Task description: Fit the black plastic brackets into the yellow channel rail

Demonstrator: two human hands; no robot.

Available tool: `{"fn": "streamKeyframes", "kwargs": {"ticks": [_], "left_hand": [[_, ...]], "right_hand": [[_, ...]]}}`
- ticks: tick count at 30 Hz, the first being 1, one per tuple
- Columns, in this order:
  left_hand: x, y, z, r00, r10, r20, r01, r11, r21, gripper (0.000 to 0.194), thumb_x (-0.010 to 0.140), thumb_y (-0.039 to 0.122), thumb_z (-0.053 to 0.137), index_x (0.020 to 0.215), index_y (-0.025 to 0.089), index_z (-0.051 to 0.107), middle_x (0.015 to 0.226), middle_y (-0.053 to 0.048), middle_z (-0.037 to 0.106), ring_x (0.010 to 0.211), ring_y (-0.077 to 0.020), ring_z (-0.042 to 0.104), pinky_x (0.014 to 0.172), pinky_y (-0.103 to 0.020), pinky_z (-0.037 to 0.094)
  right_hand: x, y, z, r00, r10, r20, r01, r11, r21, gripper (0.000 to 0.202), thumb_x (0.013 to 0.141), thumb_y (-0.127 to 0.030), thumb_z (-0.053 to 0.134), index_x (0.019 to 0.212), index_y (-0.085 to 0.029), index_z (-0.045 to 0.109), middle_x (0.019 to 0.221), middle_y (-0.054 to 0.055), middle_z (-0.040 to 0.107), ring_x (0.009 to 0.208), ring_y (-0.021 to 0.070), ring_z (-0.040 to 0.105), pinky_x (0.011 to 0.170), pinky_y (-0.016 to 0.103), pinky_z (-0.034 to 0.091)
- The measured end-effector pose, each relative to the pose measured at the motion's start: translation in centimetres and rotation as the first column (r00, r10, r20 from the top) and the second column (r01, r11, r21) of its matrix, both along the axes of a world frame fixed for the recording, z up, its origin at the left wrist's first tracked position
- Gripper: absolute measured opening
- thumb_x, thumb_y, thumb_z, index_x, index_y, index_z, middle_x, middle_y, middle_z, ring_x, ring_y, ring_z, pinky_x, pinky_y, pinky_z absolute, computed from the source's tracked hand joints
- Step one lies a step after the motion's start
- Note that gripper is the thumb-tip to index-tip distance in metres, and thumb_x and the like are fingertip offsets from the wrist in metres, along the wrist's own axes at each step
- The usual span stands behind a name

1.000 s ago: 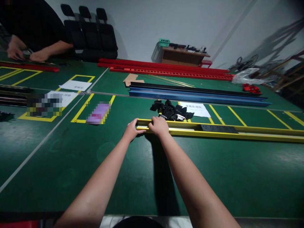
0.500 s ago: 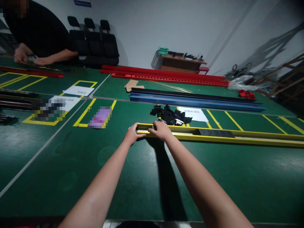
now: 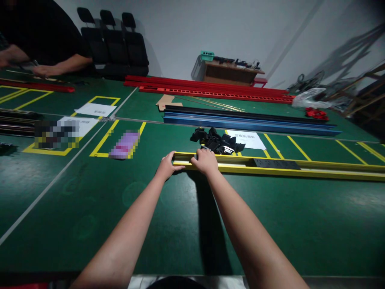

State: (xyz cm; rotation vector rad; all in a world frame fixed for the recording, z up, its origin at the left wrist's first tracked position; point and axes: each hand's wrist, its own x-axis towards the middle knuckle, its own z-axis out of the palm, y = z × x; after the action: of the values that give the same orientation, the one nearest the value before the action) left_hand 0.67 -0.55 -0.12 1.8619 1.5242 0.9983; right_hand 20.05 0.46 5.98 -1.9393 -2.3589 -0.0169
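Green table point(image 3: 168, 237), left hand point(image 3: 165, 166) clasping yellow rail point(image 3: 255, 171), right hand point(image 3: 207, 161) palm-down atop

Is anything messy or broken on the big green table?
Nothing looks clearly spilled or broken. The messiest bit is the heap of black pieces, just behind the yellow channel that the left hand holds. They point every which way, and some overlap the white sheet.

I see a long, open-topped yellow channel point(image 3: 264, 171) running rightward from my left hand point(image 3: 166, 166), a black strip point(image 3: 275, 163) inside, beyond my right hand point(image 3: 206, 161).
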Motion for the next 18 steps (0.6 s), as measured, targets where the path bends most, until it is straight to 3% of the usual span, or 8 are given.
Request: {"fn": "streamKeyframes", "kwargs": {"ticks": [7,13,18], "left_hand": [[0.03,-0.09,0.06,1.0,0.003,0.023,-0.003,1.0,-0.014,0.074,0.058,0.042,0.076,0.123,0.021,0.045,0.117,-0.011,0.058,0.107,-0.026,0.055,0.095,-0.044,0.042],[0.05,-0.01,-0.01,1.0,-0.001,0.008,0.001,1.0,-0.002,0.077,0.057,0.043,0.076,0.123,0.019,0.045,0.118,-0.012,0.057,0.108,-0.0265,0.055,0.095,-0.043,0.042],[0.12,-0.06,0.02,1.0,0.0,0.003,0.0,1.0,0.004,0.074,0.058,0.043,0.076,0.122,0.02,0.046,0.117,-0.012,0.058,0.107,-0.0261,0.056,0.095,-0.042,0.043]], "right_hand": [[0.07,-0.13,0.16,1.0,0.004,-0.014,-0.004,1.0,-0.006,0.052,0.082,-0.062,0.035,0.094,-0.016,0.057,0.1,0.012,0.06,0.097,0.0258,0.049,0.084,0.038,0.031],[0.02,0.01,0.03,1.0,0.009,-0.011,-0.009,1.0,-0.002,0.034,0.084,-0.043,0.038,0.094,-0.017,0.058,0.099,0.011,0.06,0.096,0.0254,0.05,0.084,0.037,0.031],[-0.03,-0.15,0.11,1.0,0.002,-0.001,-0.002,1.0,-0.008,0.034,0.086,-0.041,0.037,0.096,-0.017,0.058,0.1,0.012,0.06,0.097,0.0254,0.05,0.085,0.038,0.03]]}}
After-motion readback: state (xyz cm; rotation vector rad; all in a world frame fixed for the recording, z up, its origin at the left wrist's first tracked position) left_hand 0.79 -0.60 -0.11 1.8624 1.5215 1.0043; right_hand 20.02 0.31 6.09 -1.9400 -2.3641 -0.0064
